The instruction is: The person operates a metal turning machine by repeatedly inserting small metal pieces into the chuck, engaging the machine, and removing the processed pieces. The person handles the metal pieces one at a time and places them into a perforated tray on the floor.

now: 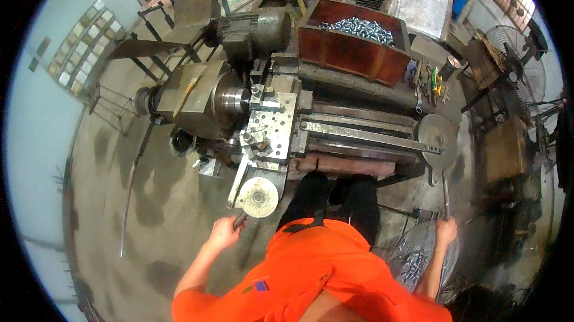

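Observation:
A metal lathe stands in front of me, with its bright chuck (232, 99) at the left. Beside the chuck is a drilled tool plate (274, 126) carrying clamped tool holders. My left hand (223, 233) is closed on the short handle (240, 221) of a round pale handwheel (259, 197). At the right, my right hand (446, 230) grips a long metal lever (446, 193), which runs up to a round plate (438, 133) at the end of the lathe bed (365, 133). Whether a workpiece sits in the chuck is too small to tell.
Behind the bed, a reddish-brown bin (347, 53) holds many small shiny metal parts (362, 30). Wrenches and other hand tools (431, 84) lie right of it. A round wire basket (412, 244) with metal parts is by my right arm. A fan (519, 62) stands far right.

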The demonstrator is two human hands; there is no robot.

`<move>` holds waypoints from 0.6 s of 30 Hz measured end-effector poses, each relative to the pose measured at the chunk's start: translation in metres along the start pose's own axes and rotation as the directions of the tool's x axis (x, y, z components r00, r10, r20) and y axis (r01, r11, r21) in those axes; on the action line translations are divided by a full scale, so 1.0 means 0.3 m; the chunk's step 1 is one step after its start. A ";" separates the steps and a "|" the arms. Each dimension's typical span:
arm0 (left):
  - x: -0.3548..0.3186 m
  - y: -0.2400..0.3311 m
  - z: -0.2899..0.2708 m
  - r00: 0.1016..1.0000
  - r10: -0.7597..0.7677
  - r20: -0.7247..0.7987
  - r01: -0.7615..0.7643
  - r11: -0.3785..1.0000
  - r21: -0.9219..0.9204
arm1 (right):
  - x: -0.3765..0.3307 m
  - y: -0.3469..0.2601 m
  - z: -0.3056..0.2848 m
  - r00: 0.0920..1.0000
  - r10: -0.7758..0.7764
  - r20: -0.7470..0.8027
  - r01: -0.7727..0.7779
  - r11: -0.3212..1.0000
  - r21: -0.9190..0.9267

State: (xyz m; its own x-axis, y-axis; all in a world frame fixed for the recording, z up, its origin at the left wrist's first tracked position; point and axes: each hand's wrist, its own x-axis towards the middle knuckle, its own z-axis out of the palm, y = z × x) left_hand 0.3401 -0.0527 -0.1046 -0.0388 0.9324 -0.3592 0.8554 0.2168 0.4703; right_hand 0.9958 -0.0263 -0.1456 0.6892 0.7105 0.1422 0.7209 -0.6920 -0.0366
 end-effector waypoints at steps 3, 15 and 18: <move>-0.013 0.082 -0.052 0.997 -0.078 0.025 0.078 0.997 0.004 | 0.019 -0.019 -0.013 0.999 0.027 0.023 -0.027 1.000 -0.016; -0.006 -0.010 -0.023 0.999 -0.008 0.048 0.007 1.000 0.020 | 0.662 0.081 0.073 0.983 -0.156 -0.095 0.098 0.889 -0.447; -0.005 0.024 -0.066 0.978 0.004 0.207 0.030 0.987 -0.161 | 0.736 -0.026 0.038 0.989 0.026 -0.148 -0.082 0.918 -0.388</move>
State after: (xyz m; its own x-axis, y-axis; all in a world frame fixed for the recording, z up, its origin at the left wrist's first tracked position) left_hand 0.3361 -0.0469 -0.0846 0.0728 0.8532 -0.5164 0.7598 0.2879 0.5829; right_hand 1.1431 0.1375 -0.1253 0.6895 0.6655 0.2858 0.5772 -0.7433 0.3382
